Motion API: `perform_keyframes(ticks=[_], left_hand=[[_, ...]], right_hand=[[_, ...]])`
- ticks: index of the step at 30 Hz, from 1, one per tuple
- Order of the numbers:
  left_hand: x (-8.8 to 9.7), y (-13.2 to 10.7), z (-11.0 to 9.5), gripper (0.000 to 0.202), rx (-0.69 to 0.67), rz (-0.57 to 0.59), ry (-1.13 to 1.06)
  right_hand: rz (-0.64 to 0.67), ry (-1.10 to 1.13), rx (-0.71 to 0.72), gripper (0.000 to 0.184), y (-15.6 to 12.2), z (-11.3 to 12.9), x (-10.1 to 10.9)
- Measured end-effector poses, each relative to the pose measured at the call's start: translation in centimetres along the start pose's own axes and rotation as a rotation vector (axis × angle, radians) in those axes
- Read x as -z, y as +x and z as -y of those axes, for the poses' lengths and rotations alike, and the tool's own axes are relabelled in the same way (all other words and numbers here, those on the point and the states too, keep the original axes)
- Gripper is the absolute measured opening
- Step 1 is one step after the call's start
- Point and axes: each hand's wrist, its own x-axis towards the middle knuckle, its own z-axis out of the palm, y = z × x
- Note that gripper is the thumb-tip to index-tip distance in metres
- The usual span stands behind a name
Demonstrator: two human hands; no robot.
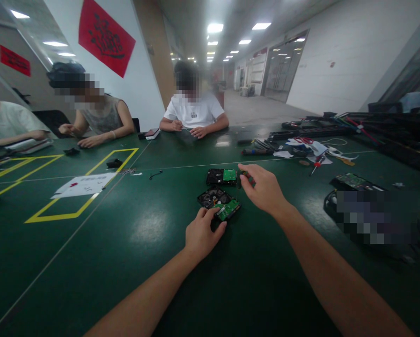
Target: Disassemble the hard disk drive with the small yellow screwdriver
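Note:
A black hard drive (218,202) with a green circuit board lies on the dark green table (143,262) in front of me. My left hand (202,234) grips its near edge, thumb on the right side, fingers on the left. A second hard drive (221,176) with a green board lies just beyond it. My right hand (262,188) is closed round a small dark-handled tool (244,177) whose tip points down beside the far drive's right edge.
Three people sit across the table at the far left and middle, hands resting on it. A white paper (84,184) lies inside yellow tape lines. Tools and cables (301,147) clutter the far right; another circuit board (353,181) lies at the right.

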Motion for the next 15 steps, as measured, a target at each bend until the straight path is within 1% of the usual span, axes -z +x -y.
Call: perform_keyframes(ticks=[2, 6, 10, 15], left_hand=[[0.00, 0.02, -0.01, 0.048, 0.003, 0.004, 0.007], [-0.09, 0.06, 0.08, 0.048, -0.001, 0.002, 0.008], [-0.10, 0.07, 0.15, 0.048, 0.003, 0.004, 0.005], [0.03, 0.03, 0.07, 0.048, -0.002, 0.006, 0.008]], right_hand=[[0.008, -0.007, -0.004, 0.032, 0.02, 0.00, 0.01], [-0.010, -0.016, -0.055, 0.033, -0.01, -0.12, -0.10], [-0.033, 0.039, -0.056, 0.032, -0.09, -0.16, -0.38], [-0.015, 0.059, -0.086, 0.028, -0.01, -0.16, -0.38]])
